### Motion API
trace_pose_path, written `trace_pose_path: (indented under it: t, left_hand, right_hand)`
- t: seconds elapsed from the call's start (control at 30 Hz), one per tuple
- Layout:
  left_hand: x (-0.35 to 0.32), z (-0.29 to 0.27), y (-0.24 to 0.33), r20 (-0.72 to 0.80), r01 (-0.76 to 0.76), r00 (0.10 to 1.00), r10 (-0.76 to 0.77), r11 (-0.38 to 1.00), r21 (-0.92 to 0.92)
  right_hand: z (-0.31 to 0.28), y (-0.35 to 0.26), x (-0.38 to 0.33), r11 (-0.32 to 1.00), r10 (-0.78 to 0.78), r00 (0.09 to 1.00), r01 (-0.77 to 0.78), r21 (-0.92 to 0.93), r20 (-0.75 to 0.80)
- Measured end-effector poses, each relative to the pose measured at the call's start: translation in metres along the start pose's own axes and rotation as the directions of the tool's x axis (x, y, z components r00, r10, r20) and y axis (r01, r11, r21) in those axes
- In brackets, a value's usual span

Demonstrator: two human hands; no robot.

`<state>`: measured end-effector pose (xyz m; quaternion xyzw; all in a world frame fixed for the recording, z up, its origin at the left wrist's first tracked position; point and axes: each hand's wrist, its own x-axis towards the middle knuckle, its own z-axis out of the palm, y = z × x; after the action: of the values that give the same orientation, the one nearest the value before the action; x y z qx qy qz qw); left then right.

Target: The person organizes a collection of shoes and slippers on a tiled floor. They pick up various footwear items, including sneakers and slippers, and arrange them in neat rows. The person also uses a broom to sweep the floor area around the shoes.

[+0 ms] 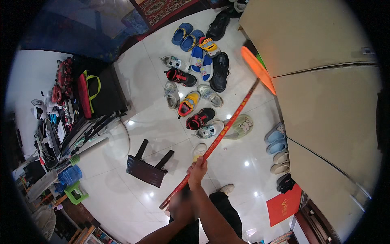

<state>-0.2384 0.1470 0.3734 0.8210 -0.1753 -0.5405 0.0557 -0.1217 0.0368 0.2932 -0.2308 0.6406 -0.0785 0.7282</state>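
My right hand [198, 168] is closed around a long red patterned handle [229, 122] that slants up to the right. The handle ends in a flat orange head [258, 69] lying against the foot of a beige cabinet [325, 105]. Lower down the same handle, my left hand [180, 202] grips near its end; this hand is blurred. The handle passes over a heap of several shoes and sandals [195, 81] spread on the white tiled floor [142, 93]. A pale cartoon slipper [240, 126] lies right beside the handle.
A small dark stool [148, 164] lies tipped over left of my hands. Blue and beige slippers [278, 150] line the cabinet foot, with a red mat [284, 205] below them. A cluttered table with a black bag [97, 91] stands at the left, a patterned rug [162, 10] beyond.
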Motion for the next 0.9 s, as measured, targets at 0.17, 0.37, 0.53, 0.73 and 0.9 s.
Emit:
trace_pose_path:
  t: [0.17,0.37,0.53,0.73,0.9]
  left_hand:
    - [0.001,0.004,0.0,-0.193,-0.005,0.981,-0.011,0.996,-0.084]
    - [0.0,-0.012,0.005,-0.108,0.002,0.994,0.003,0.999,0.048]
    - [0.002,-0.001,0.002,-0.207,-0.035,0.978,0.026,0.999,-0.041]
    - [0.01,0.031,-0.004,-0.168,0.076,0.982,-0.08,0.997,-0.034]
    - [0.026,0.141,-0.053,-0.304,0.289,0.916,-0.261,0.956,0.051]
  right_hand:
    - [0.015,-0.016,0.087,0.987,-0.119,0.983,0.132,0.089,-0.14]
    - [0.02,-0.086,0.181,0.964,-0.18,0.978,0.196,0.181,-0.103]
    - [0.001,-0.073,0.156,0.986,-0.143,0.986,0.149,0.07,-0.092]
    - [0.007,0.012,-0.016,0.95,0.295,0.956,-0.291,0.116,-0.014]
    - [0.027,-0.007,-0.099,0.88,0.432,0.902,-0.426,0.209,0.02]
